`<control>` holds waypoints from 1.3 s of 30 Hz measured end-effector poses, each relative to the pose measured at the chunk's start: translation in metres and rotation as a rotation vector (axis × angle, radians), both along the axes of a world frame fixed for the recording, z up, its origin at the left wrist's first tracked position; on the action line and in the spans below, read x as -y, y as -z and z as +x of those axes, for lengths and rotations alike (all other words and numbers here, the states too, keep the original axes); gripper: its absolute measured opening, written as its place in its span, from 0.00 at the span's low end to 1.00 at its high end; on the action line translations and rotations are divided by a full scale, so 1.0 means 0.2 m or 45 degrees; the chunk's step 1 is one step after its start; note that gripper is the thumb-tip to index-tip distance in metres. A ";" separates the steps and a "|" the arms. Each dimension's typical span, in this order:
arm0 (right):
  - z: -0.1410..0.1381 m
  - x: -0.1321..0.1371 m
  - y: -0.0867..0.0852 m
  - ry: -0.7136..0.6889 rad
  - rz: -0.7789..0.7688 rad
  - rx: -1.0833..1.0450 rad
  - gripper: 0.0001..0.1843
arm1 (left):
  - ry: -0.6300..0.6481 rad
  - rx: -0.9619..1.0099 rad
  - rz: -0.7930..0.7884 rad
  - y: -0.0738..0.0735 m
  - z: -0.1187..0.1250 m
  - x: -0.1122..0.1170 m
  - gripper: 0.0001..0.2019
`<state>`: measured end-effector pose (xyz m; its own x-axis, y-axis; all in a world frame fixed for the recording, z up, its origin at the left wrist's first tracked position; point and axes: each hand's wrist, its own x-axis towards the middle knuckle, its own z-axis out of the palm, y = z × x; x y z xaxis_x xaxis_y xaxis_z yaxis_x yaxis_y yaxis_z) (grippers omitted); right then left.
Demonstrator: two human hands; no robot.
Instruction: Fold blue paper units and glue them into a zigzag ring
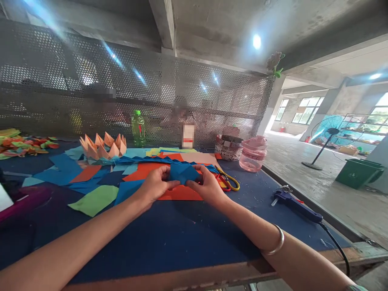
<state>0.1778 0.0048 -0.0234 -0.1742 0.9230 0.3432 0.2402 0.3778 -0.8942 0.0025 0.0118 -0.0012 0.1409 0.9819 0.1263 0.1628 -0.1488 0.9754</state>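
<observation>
- Left hand (pixel 156 182) and right hand (pixel 209 185): fingers pinched on opposite ends of the blue paper piece (pixel 182 173), above the desk (pixel 169 242). Piece appears partly folded; its exact crease pattern cannot be determined.
- Light green sheet (pixel 94 201), left: flat, no fold apparent.
- Glue gun (pixel 298 208), right: lying on the desk, in neither hand.
- Orange sheets (pixel 184 194), beneath and behind the hands: judged unworked stock.
- Scissors (pixel 232 186): just beside the right hand, not held.
- Blue folded row (pixel 145 160), behind the hands: multiple points formed; judged partly complete.
- Peach pointed ring (pixel 104 150), far left: appears assembled.
- Pink jar (pixel 253 155), far right: translucent; liquid appears present.
- Basket (pixel 228 147), beside the jar: contents not visible.
- Green bottle (pixel 138 127): capped; fill level unclear.
- Green bin (pixel 359 173), on the floor: contents not visible.
</observation>
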 end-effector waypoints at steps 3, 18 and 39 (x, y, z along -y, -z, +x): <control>0.00 -0.01 0.00 0.004 0.018 0.021 0.23 | -0.001 0.015 0.000 0.01 0.00 -0.01 0.22; -0.01 0.00 0.00 0.079 0.053 0.202 0.21 | 0.029 -0.024 0.027 0.04 -0.03 -0.04 0.20; -0.01 0.01 -0.01 0.129 0.057 0.204 0.20 | 0.096 0.082 -0.147 0.02 -0.03 -0.01 0.19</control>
